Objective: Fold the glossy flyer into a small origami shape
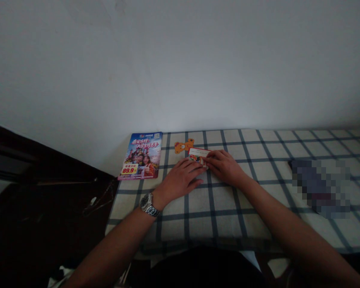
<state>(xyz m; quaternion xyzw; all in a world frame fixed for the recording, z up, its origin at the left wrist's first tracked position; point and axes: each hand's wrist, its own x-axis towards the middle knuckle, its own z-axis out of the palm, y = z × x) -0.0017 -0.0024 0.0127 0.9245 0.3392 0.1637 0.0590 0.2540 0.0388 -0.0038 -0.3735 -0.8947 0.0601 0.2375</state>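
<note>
A small red-edged card [198, 152], printed with a coloured picture, lies on the checked tablecloth [198, 212] in front of me. From the left, my left hand [183, 176] rests its stretched-out fingers on the card's lower edge, thumb apart and nothing gripped. My right hand [223, 165] has its fingers closed together over the card's right end, covering that part. A metal-banded watch [150, 205] sits on my left wrist. Just beyond the card's left corner is an orange bear figure [183, 147], flat on the cloth.
A colourful printed flyer [141, 157] lies at the table's left end by the wall. On the right lies a dark, pixelated oblong thing [315, 186]. A white wall [198, 72] runs along the table's back edge. Dark furniture stands at the left.
</note>
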